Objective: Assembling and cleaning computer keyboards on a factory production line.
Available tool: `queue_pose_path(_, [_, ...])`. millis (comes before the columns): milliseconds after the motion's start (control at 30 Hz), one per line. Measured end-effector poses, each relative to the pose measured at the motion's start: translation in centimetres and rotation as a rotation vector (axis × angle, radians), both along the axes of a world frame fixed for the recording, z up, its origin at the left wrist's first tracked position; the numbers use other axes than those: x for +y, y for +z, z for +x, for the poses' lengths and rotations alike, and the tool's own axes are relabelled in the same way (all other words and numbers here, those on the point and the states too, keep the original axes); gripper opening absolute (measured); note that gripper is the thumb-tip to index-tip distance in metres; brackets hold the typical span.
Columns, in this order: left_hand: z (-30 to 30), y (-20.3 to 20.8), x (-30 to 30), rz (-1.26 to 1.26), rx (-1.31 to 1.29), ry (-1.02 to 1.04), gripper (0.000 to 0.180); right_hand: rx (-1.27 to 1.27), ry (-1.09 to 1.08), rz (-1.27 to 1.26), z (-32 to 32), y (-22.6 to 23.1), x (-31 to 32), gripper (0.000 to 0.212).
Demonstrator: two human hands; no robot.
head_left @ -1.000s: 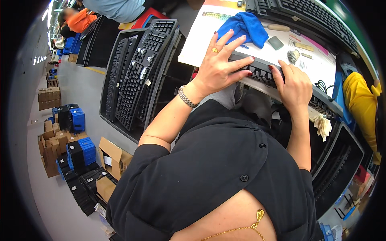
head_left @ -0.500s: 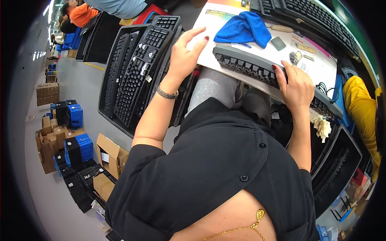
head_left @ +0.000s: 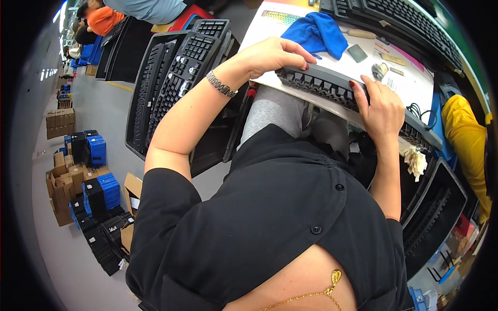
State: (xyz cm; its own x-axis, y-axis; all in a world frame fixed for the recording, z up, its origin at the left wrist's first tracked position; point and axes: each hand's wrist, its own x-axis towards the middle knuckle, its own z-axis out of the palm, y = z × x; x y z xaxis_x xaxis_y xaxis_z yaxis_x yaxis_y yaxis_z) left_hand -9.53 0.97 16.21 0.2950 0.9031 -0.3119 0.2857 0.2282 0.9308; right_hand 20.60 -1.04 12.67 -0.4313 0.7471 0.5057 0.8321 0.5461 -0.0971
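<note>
A black keyboard [head_left: 332,90] stands tilted on its long edge at the near side of the table, its keys facing me. My right hand [head_left: 383,109] grips it right of the middle, thumb on the key side and fingers over the upper edge. At its left end, my left hand [head_left: 272,56] reaches over with thumb and index finger pinched together. Their tips meet at the keyboard's upper edge; whatever they hold, if anything, is hidden. Just beyond those fingertips lies a crumpled blue cloth [head_left: 322,37].
A white table [head_left: 264,39] carries a grey-green pad [head_left: 357,53], a wooden-handled tool [head_left: 361,34] and small pieces. More keyboards stand at the far right [head_left: 410,28] and in a black tray [head_left: 176,78] on the left. A yellow-clothed person [head_left: 464,140] is close on the right.
My left hand has swung right from beside the tray to the keyboard's left end, and its spread fingers have closed into a pinch. The right hand has kept its grip.
</note>
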Motion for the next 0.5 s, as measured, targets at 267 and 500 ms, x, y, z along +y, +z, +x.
queue_pose_path(267, [0.26,0.07,0.17,-0.033,0.002,0.005,0.023,-0.009,-0.019,-0.028,0.0,0.1,-0.1,0.035])
queue_pose_path(500, [0.24,-0.06,0.24,-0.042,-0.009,0.008,0.023,-0.017,-0.024,-0.03,-0.05,0.06,-0.13,0.036])
